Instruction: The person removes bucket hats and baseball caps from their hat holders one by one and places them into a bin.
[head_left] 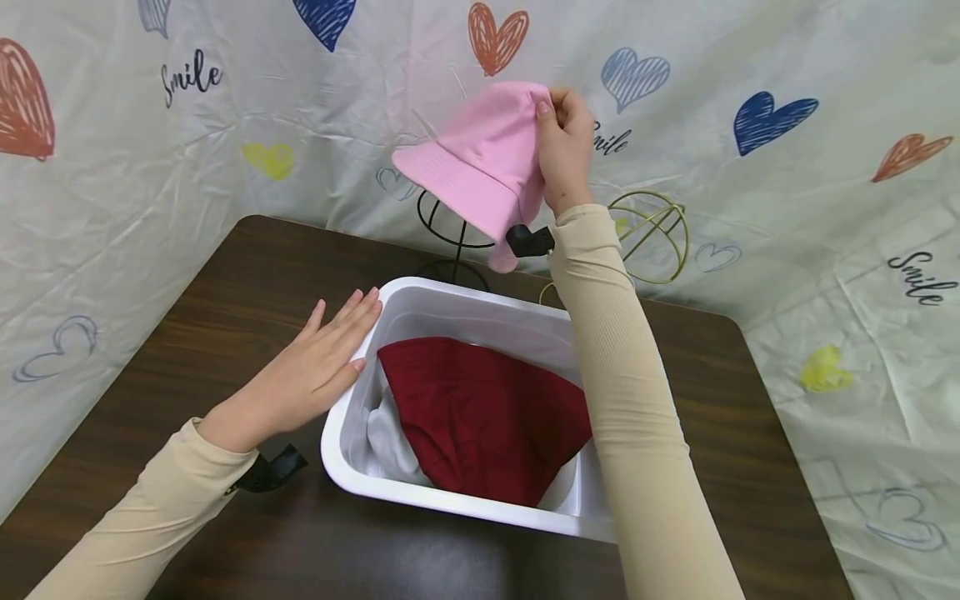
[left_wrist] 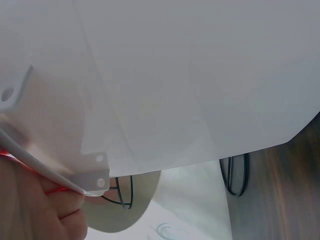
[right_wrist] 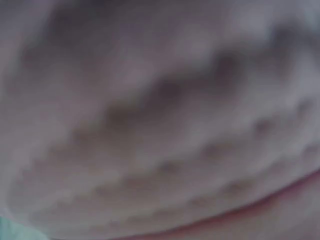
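Observation:
My right hand pinches a pink bucket hat by its crown, holding it up beyond the bin. The hat's brim tilts down to the left, over a black wire hat stand. With fingers straight, my left hand rests on the left rim of a white plastic bin. Inside the bin lies a dark red bucket hat with a whitish cloth item partly under it. The left wrist view shows the bin's outer wall close up. Blurred, stitched fabric fills most of the right wrist view.
A gold wire stand stands at the back right, partly hidden by my right forearm. Both stands and the bin are on a dark wooden table. Behind it hangs a pale cloth printed with hearts and words.

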